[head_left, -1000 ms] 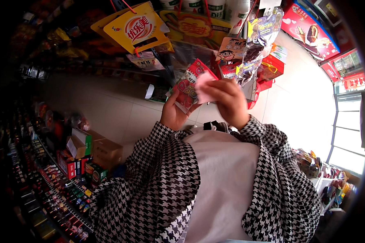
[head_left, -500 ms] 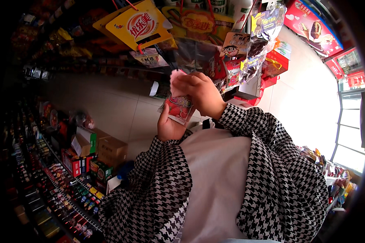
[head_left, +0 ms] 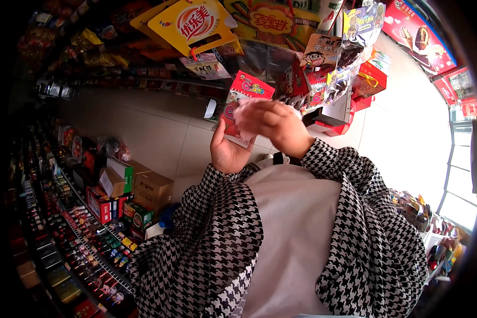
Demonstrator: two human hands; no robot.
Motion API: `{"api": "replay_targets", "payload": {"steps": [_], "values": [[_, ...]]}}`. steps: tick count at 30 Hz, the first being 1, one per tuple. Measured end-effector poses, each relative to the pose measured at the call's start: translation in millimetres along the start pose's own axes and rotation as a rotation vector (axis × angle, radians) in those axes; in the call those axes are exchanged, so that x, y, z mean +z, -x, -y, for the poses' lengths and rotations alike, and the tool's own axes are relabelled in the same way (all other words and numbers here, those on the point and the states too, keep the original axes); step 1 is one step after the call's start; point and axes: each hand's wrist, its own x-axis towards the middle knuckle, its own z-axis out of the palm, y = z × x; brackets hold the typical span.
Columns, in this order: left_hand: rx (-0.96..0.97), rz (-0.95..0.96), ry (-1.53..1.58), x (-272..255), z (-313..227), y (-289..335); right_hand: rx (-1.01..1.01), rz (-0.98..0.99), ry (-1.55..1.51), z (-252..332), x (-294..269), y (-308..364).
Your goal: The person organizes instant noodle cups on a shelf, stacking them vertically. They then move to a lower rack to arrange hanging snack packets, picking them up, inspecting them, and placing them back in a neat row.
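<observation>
My left hand (head_left: 230, 152) holds a flat red and pink candy packet (head_left: 253, 86) from below, with the thumb along its left edge. A pink cloth (head_left: 242, 113) lies across the packet's middle, under my right hand (head_left: 279, 127). The right fingers are curled over the cloth and a little blurred. The packet's top stands out above the cloth. More hanging packets (head_left: 317, 87) are just beyond my right hand.
A yellow hanging card (head_left: 193, 24) and a cartoon card (head_left: 320, 50) hang ahead. Cardboard boxes (head_left: 152, 192) stand at the left beside shelves of small goods (head_left: 85, 222). Red gift boxes (head_left: 371, 79) sit on the tiled floor (head_left: 159, 138) at right.
The cloth and my right hand have moved down and to the right over the packet, uncovering its red top. The view has shifted slightly.
</observation>
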Motion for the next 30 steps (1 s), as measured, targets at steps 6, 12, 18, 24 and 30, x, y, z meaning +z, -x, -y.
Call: {"api": "replay_targets", "payload": {"steps": [6, 12, 18, 24, 30], "values": [[0.036, -0.035, -0.154, 6.6, 0.8, -3.9, 0.303, -0.221, -0.082, -8.9, -4.4, 5.3], [0.028, 0.1, -0.082, -21.5, 6.9, -7.2, 0.029, -0.099, -0.011, 17.9, 9.6, -11.1], [-0.051, 0.157, -0.156, 1.8, 2.0, 1.8, -0.128, 0.124, -0.096, 16.8, 14.8, -3.0], [0.048, 0.199, -0.018, -34.4, -14.9, -6.2, -0.078, 0.078, -0.343, -4.8, 1.5, 17.2], [0.081, -0.059, -0.238, -1.7, -9.1, -11.5, 0.383, -0.051, -0.263, -33.9, -42.6, 55.2]]}}
